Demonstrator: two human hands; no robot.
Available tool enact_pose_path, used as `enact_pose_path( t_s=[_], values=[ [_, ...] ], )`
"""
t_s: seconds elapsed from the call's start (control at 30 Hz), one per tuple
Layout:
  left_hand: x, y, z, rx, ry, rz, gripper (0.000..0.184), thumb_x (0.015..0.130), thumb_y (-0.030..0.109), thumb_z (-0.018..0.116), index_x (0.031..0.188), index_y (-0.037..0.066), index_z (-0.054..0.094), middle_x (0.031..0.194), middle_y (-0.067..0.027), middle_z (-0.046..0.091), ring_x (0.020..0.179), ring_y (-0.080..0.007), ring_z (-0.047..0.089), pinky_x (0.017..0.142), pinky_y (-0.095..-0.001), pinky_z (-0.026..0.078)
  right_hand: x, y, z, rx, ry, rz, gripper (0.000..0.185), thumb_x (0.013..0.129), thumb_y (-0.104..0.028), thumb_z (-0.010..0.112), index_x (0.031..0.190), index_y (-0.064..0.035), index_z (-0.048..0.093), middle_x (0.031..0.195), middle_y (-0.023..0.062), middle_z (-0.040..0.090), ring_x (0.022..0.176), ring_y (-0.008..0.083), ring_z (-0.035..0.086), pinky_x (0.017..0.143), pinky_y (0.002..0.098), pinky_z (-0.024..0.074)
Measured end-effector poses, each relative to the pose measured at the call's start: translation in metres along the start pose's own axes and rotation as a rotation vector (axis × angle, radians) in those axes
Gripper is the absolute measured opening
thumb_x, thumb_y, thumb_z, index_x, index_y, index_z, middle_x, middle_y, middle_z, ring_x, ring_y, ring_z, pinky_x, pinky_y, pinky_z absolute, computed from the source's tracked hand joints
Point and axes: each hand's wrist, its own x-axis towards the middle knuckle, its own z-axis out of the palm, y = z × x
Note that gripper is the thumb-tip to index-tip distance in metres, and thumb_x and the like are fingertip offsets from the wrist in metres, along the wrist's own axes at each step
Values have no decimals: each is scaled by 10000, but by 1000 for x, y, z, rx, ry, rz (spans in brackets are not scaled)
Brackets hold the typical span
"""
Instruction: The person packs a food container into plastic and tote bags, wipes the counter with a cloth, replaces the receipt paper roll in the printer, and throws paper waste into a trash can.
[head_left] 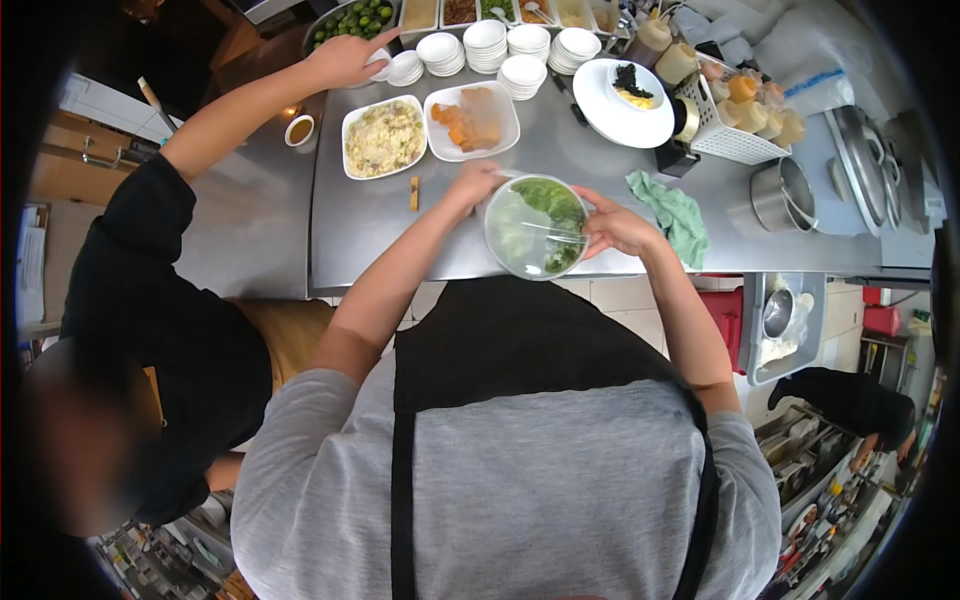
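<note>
The fingers of your left hand were closed on the upper left rim of the round, clear plastic container of green leaves, though its far edge hid some of them from view. Those of your right hand were clamped on its right side, curled around the edge. The container was between your hands, over the front part of the grey metal counter; whether its base touched the metal, I could not tell. A shiny clear cover lay across the leaves, lid or film being unclear. A good hold here called for even pressure from both sides, the rim level and the fingers off the middle of the cover, which looked likely to give.

Just beyond your left hand stood the square white dish of orange pieces, and next to it the square white dish of pale chopped mix. A small tan rectangular block lay near your left forearm. To the right, the crumpled green cloth lay close to your right wrist and probably left little room for swinging that way. Farther off, a co-worker's hand reached in from the left, and stacks of small white dishes crowded the back.
</note>
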Motion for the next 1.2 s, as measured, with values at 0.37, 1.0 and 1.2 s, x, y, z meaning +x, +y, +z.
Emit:
enact_pose_path(
  t_s=[0.37,1.0,1.2],
  values=[
    [-35,55,27,676,536,1044,140,610,-3,578,736,57,560,736,-69,500,660,-233,548,577,-340,461,78,11,17,-1135,833,-700,338,678,-121,576,1007,-52,536,936,157,574,759,352,585,665,413,482],
    [-121,111,-50,-235,40,338,99,727,-38,527,733,52,487,605,5,512,473,-59,491,416,-201,408,-64,-42,29,-198,647,-501,197,716,66,562,671,-70,428,630,-7,480,510,31,451,410,169,325],
    [-157,138,-77,-175,103,424,122,698,-92,492,737,22,509,650,-7,504,509,-68,504,407,-203,405,-105,-69,28,-714,906,-887,172,652,133,505,688,-19,432,811,22,502,569,32,484,440,175,362]
  ],
)
